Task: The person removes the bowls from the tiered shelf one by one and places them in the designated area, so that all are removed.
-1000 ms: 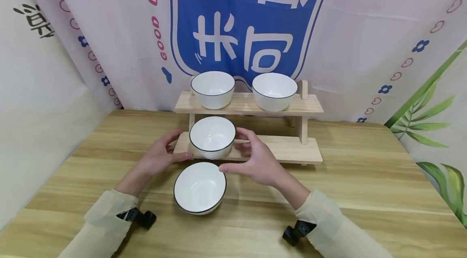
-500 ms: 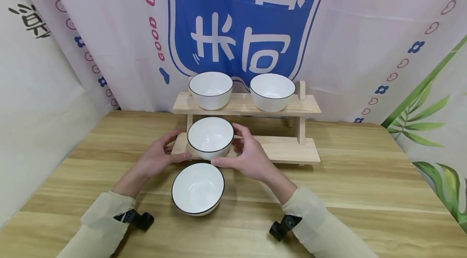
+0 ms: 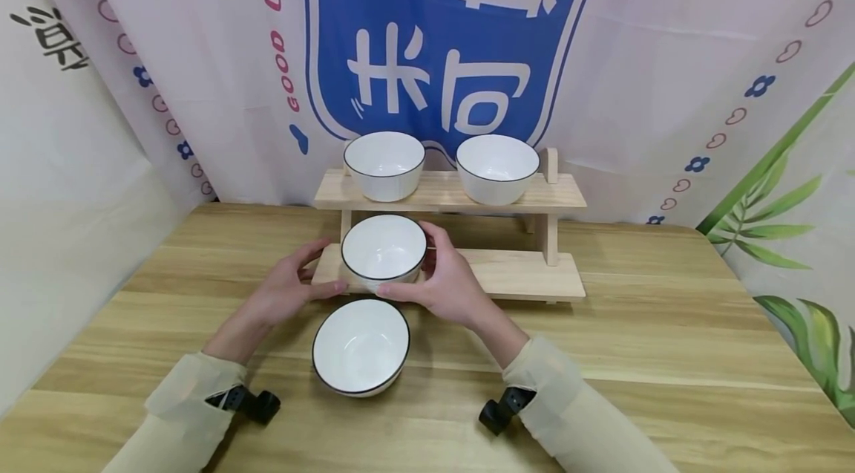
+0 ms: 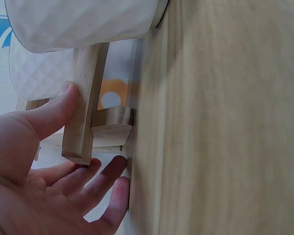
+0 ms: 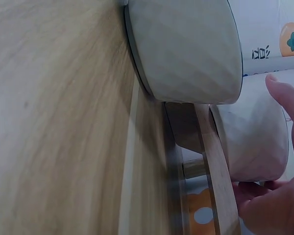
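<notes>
— Where is the bowl, and what has hold of it?

— The bowl [image 3: 384, 250] sits mouth up towards the left of the lower shelf [image 3: 528, 272], near the front edge; my right hand [image 3: 449, 286] has it, fingers bent round its right side and thumb across its front, parted only as far as the curved wall asks; I take that to be for guiding it without reaching inside.

— And your left?

— My left hand [image 3: 283, 291] is loose and holds no bowl; its thumb lies against the shelf's left corner, fingers relaxed and apart past the end; I judge it is there to steady the wood while the other hand works; the thumb tip is just beside the bowl, though I cannot tell whether they touch.

— What about the others?

— The near bowl [image 3: 361, 347] stands on the table [image 3: 668, 347] just in front of the shelf, within easy reach; the left top bowl [image 3: 384, 168] and right top bowl [image 3: 497, 172] stand apart on the upper shelf [image 3: 441, 189], likely spaced so that each can be gripped from the sides; below, the right part is bare.
</notes>
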Demonstrator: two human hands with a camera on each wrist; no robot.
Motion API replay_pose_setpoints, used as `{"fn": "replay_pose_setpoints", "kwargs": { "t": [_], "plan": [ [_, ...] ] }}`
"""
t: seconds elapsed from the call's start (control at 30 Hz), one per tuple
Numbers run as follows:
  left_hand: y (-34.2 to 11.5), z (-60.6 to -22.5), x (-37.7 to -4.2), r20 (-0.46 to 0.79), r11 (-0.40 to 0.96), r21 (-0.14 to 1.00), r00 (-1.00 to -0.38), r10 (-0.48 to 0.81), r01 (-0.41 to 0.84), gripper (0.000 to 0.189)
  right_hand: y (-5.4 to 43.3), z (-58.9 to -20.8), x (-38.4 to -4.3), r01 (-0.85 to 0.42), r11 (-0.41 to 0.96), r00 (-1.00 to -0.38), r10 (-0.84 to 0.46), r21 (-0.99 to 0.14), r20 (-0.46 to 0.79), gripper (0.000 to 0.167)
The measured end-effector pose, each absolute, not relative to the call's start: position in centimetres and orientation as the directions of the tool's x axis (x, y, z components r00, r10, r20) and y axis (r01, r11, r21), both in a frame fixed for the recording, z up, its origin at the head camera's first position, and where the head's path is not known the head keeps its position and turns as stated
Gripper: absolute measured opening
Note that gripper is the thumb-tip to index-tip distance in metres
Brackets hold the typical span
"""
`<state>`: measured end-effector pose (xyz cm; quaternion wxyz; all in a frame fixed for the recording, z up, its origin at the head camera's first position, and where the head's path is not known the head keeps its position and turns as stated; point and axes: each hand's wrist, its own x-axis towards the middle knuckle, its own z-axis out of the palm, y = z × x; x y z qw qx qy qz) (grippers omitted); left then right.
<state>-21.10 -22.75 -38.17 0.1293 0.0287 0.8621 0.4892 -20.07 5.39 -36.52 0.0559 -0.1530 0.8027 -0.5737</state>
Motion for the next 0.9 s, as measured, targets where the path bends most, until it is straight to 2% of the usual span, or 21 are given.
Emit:
{"fn": "replay_pose_setpoints", "kwargs": {
  "t": [0.9],
  "plan": [
    [-22.6, -38.1, -21.1, -0.194, 0.517, 0.853, -0.966, 0.172, -0.079, 0.102, 4.1, -36.8, -20.9, -0.198, 0.281, -0.946, -0.306, -0.939, 0.108, 0.124]
  ]
}}
